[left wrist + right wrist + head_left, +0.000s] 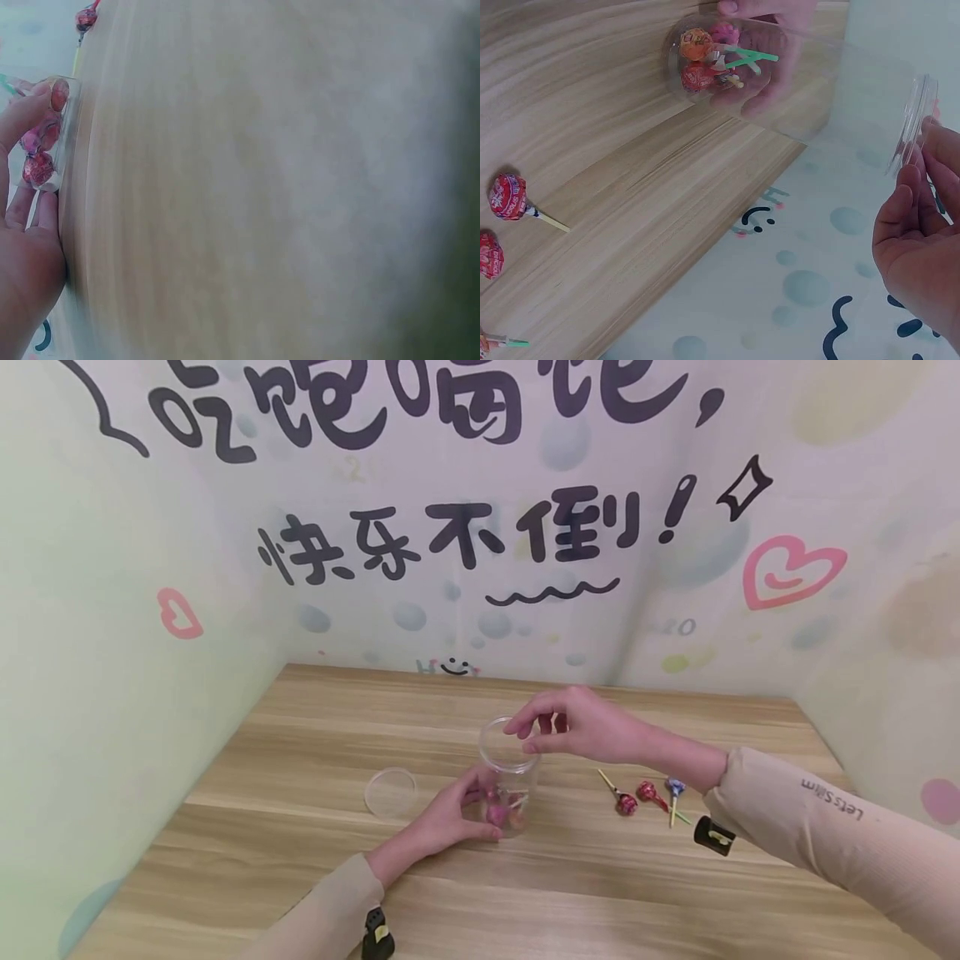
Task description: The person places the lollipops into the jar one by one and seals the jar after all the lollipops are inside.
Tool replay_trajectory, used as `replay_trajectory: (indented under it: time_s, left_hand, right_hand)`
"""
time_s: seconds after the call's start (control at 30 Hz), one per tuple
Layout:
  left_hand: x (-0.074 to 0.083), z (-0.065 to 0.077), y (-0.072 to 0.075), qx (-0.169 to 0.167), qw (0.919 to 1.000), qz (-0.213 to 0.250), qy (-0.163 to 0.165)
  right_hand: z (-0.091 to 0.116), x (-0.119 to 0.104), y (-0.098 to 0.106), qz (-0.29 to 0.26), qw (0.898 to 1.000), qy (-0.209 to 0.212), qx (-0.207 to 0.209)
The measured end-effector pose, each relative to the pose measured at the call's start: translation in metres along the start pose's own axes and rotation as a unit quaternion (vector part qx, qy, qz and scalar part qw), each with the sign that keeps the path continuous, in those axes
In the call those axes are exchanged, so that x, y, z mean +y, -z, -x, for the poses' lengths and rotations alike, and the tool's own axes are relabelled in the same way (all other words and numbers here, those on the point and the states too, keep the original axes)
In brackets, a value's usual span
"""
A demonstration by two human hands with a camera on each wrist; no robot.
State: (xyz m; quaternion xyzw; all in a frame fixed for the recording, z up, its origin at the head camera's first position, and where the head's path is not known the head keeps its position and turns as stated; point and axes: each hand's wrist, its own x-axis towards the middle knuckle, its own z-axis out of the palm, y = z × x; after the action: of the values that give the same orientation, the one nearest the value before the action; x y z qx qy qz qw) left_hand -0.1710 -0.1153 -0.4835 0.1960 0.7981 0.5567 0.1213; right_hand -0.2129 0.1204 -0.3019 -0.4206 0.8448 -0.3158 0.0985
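Observation:
A clear plastic jar [512, 781] stands upright on the table, uncapped, with several wrapped lollipops [698, 46] at its bottom. My left hand [442, 817] grips the jar's lower part, thumb on the near side; in the left wrist view its thumb and fingers lie around the jar. Over the mouth hovers my right hand [592, 724], fingers bent loosely downward at the rim [913, 124]. Nothing shows between those fingers, though the fingertips are partly behind the clear rim. To the right lie a dark red lollipop [627, 804], another red one [647, 791] and a blue one [676, 787].
A round clear lid [390, 792] lies flat on the wooden table [300, 868], left of the jar. Behind the table hangs a printed backdrop [450, 627] with dark lettering. Black wrist cameras [714, 836] sit on both sleeves.

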Motion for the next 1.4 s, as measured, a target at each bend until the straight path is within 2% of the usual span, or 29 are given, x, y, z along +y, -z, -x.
replay_trajectory:
  time_s: [0.4,0.73,1.0,1.4]
  left_hand:
    - [-0.001,-0.001,0.000,0.002,1.0000,-0.004,-0.003]
    - [0.000,-0.002,-0.001,-0.001,0.9999,0.001,-0.014]
    - [-0.002,-0.002,-0.002,0.000,0.9999,-0.002,-0.016]
    - [0.002,0.001,0.000,0.001,1.0000,0.005,0.001]
  right_hand:
    - [0.001,0.001,0.000,-0.001,1.000,0.001,0.004]
    - [0.009,0.008,0.000,-0.014,0.999,-0.013,0.049]
    - [0.023,0.019,0.010,-0.022,0.995,-0.024,0.097]
    - [0.056,0.042,0.009,-0.008,0.989,-0.069,0.128]
